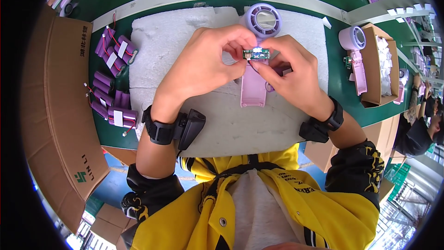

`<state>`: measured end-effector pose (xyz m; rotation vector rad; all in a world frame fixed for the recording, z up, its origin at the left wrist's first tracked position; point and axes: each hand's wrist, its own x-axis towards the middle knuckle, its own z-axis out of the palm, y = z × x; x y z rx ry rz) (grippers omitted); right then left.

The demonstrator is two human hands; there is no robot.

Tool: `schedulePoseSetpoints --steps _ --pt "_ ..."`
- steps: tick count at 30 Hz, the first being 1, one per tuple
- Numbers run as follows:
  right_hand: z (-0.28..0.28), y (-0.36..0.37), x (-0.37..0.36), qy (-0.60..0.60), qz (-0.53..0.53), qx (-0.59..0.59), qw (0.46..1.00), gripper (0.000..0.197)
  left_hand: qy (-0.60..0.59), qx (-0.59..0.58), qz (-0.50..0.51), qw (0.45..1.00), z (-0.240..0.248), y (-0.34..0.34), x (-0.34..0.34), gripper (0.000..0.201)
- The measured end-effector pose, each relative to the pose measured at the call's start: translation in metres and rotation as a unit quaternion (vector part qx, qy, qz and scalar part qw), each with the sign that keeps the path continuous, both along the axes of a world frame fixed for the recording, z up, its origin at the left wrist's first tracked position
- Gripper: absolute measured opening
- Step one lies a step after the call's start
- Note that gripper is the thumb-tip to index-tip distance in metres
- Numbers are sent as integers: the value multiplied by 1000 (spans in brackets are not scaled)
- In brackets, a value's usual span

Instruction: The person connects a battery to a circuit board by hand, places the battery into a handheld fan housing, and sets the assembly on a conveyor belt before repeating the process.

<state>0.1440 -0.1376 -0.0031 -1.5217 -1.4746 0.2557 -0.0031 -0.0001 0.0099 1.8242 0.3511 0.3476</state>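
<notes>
Between my hands is a small green circuit board (pixel 256 55) with a bright white light at its upper edge. My left hand (pixel 196 65) pinches the board's left end with thumb and fingers. From the other side, my right hand (pixel 293 71) closes its thumb and fingers on the right end, beside a thin dark wire. Just behind and under the board lies a handheld fan, its round lilac head (pixel 263 20) at the far side and its pink handle shell (pixel 253 91) pointing toward me. My hands hide the middle of the fan.
White foam sheets (pixel 157 55) cover the green bench. Several purple battery packs (pixel 111 85) with wires lie at left, beside a large cardboard box (pixel 64 106). At right, another fan (pixel 352 38) stands by a carton (pixel 386 67) of white pieces. Other people work at far right.
</notes>
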Motion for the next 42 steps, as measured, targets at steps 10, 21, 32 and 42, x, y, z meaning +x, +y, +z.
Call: schedulePoseSetpoints --steps 10,21,32,42 --pt "-4 -1 5 0 -15 -25 1000 35 11 21 21 999 -1 3 -1 28" --pt "0 1 7 -28 -25 -36 999 34 -21 105 32 994 -1 0 3 23" --pt "1 1 5 -24 -37 -50 998 28 3 80 25 996 -4 1 1 30" --pt "3 1 2 -1 -50 -76 996 25 9 136 14 991 -6 -9 6 34"
